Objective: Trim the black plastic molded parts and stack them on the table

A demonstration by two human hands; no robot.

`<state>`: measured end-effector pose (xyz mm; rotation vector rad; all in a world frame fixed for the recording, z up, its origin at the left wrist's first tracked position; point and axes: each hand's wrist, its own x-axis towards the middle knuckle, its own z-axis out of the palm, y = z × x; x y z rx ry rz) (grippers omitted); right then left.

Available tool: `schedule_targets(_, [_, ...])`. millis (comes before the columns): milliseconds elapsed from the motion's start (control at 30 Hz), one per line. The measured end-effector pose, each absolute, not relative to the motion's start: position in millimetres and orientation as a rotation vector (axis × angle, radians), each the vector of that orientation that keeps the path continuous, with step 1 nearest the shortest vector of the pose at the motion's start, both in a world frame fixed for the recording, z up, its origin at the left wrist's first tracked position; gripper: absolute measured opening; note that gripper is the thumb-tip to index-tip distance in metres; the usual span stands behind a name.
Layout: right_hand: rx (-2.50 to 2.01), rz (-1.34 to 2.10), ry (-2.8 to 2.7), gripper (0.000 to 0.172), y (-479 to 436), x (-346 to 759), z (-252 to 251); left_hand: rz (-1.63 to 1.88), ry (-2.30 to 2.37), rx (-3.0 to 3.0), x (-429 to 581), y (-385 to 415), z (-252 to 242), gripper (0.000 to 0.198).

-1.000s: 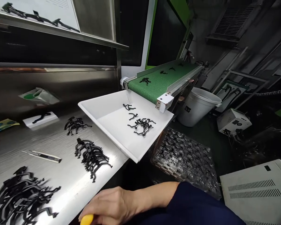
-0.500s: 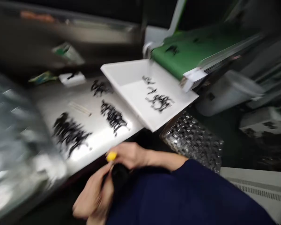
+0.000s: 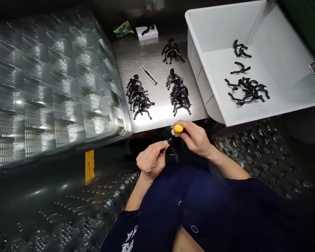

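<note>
Pinched in my left hand (image 3: pixel 152 159) is a small black plastic part (image 3: pixel 170 140), mostly hidden by the fingers. My right hand (image 3: pixel 196 138) is closed around a tool with a yellow handle (image 3: pixel 178 128); its working end is hidden or too small to tell. Both hands are close together in front of my body, just off the near edge of the metal table (image 3: pixel 157 117). Beyond them on the table lie rows of curved black plastic parts, a left row (image 3: pixel 138 96), a right row (image 3: pixel 180 96) and a further cluster (image 3: pixel 172 51).
Silver tweezers (image 3: pixel 147 73) lie between the rows. Behind are a white block (image 3: pixel 147 34) bearing one black part, and a yellow-green scrap (image 3: pixel 123 29). Clear plastic trays (image 3: pixel 49 87) are stacked left. At right, a white bin (image 3: pixel 207 70) holds loose black parts (image 3: pixel 249 89).
The view has swung, and the trays at left now fill more of it. My hands appear further right, slightly more apart, still holding the yellow-handled tool and the black part.
</note>
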<state>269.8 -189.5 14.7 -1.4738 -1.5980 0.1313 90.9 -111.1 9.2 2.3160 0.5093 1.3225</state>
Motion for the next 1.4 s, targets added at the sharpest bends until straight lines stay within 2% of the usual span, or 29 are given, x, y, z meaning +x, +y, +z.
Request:
schedule_targets(133, [-1.435, 0.153, -1.647, 0.021, -190, 272, 16, 1.307, 0.455, 2.317, 92, -111, 9, 0.026])
schedule_targets(500, [-1.459, 0.082, -1.454, 0.022, -190, 260, 7, 1.203, 0.855, 1.725, 97, -117, 1, 0.002])
schedule_targets(600, [-1.354, 0.110, -1.492, 0.025, -189, 259, 3, 1.204, 0.902, 1.651, 99, -119, -2, 0.006])
schedule_targets(767, [-1.513, 0.093, -1.346, 0.021, -189, 262, 0, 1.167, 0.972, 1.526, 102, -120, -2, 0.018])
schedule_targets(967, [-1.333, 0.065, -1.412, 0.025, -193, 249, -1, 1.192, 0.970, 1.465, 103, -119, 0, 0.016])
schedule_targets(1067, [-1.395, -0.021, -1.326, 0.024, -191, 251, -8, 1.171, 0.967, 1.368, 104, -119, 0, 0.018])
schedule_targets(1267, [-1.248, -0.051, -1.361, 0.037, -188, 246, -12, 1.125, 1.035, 1.113, 112, -114, -3, 0.034])
schedule_targets(1400, [-1.393, -0.144, -1.298, 0.031, -185, 245, -12, 1.042, 1.008, 0.974, 113, -109, -7, 0.035])
